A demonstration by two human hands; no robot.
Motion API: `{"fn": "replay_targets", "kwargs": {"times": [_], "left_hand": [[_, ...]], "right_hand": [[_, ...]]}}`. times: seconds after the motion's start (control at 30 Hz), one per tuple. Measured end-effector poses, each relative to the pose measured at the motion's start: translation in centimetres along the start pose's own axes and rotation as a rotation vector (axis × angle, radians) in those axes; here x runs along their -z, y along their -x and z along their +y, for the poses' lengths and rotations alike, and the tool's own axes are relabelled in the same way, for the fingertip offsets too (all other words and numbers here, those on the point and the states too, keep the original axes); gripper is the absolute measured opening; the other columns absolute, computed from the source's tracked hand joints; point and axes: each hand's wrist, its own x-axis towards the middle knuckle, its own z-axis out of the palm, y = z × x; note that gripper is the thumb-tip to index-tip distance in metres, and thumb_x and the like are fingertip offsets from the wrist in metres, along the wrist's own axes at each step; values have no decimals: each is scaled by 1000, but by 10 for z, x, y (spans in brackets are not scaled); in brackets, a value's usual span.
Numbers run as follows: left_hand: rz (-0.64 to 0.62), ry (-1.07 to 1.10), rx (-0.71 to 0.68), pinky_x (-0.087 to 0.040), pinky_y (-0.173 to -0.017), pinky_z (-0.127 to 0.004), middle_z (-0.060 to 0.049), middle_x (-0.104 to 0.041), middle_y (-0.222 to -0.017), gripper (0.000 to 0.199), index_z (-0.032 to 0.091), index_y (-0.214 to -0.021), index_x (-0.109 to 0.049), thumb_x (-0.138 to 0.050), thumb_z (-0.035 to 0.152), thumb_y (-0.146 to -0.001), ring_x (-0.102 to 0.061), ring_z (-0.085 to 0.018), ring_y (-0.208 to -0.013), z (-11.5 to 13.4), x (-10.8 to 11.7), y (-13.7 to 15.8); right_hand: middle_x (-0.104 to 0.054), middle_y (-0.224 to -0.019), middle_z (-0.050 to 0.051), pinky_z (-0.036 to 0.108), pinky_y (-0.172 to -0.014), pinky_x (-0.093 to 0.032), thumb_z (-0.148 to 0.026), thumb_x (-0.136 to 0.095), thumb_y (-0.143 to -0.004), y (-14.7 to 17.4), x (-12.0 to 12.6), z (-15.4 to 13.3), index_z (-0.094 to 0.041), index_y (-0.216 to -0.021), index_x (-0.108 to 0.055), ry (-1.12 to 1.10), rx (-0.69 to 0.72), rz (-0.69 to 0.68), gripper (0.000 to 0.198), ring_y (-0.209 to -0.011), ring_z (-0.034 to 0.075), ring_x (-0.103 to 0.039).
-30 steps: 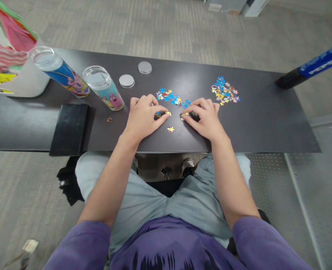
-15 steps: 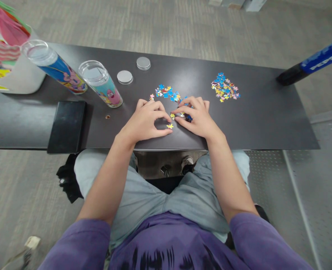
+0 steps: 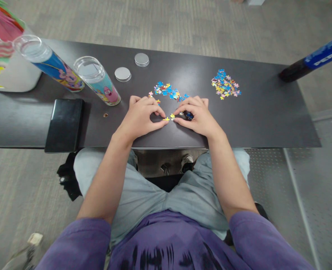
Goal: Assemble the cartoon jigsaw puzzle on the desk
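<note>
Between the thumb and forefinger of my left hand [image 3: 143, 116] is a small yellow jigsaw piece [image 3: 166, 119]. My right hand [image 3: 197, 115] pinches another yellow-and-white jigsaw piece [image 3: 172, 116], very close to the first one; whether they touch is hard to tell. Just beyond my fingers lies a loose spread of blue and multicoloured jigsaw pieces [image 3: 167, 90]. Partly hidden under my right hand are a dark blue object [image 3: 188, 115] and a whitish piece. Farther right, a heap of mixed jigsaw pieces [image 3: 224, 84] rests on the black table [image 3: 256, 123].
Two clear printed tubes [image 3: 105, 84] stand at the left, near two stacks of silver lids [image 3: 123, 74]. A black tablet-like slab [image 3: 65, 125] lies at the front left, behind it a white basket [image 3: 22, 75]. At the right end stands a Pepsi bottle [image 3: 309, 62].
My left hand has closed its thumb and forefinger on the yellow piece and brought it up and slightly left, beside the other piece. My right fingers have closed in on their piece.
</note>
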Motion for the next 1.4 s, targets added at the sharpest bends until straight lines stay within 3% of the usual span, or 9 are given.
{"fn": "replay_targets", "kwargs": {"times": [0.23, 0.5, 0.87, 1.4], "left_hand": [[-8, 22, -2, -40, -129, -60, -4, -87, -115, 24, 34, -113, -100, -101, 58, -110, -77, -31, -118, 0, 1, 0], [-29, 24, 22, -40, -130, -61, -2, -85, -113, 8, 35, -114, -102, -96, 37, -108, -76, -30, -115, 3, 6, 1], [-51, 25, 40, -40, -132, -62, -3, -86, -117, 9, 36, -113, -102, -94, 39, -111, -77, -31, -122, 3, 7, 0], [-34, 35, 36, -42, -130, -62, -3, -86, -112, 12, 36, -109, -102, -91, 38, -109, -77, -30, -113, 7, 7, -1]], "right_hand": [[-89, -140, 7, 63, -126, -40, -55, -89, -121, 0, 1, -2, -37, -126, -94, -14, 21, -6, 20, -137, 40, -73], [-89, -137, 7, 61, -124, -41, -51, -92, -121, 0, -2, -3, -36, -127, -94, 16, 42, 3, 17, -132, 39, -74], [-88, -137, 7, 62, -125, -40, -50, -92, -120, -1, -2, -7, -36, -127, -95, -20, 48, 5, 15, -134, 39, -73], [-87, -136, 7, 63, -124, -38, -55, -92, -119, -1, -1, -12, -36, -124, -95, -4, 38, -4, 20, -134, 39, -73]]}}
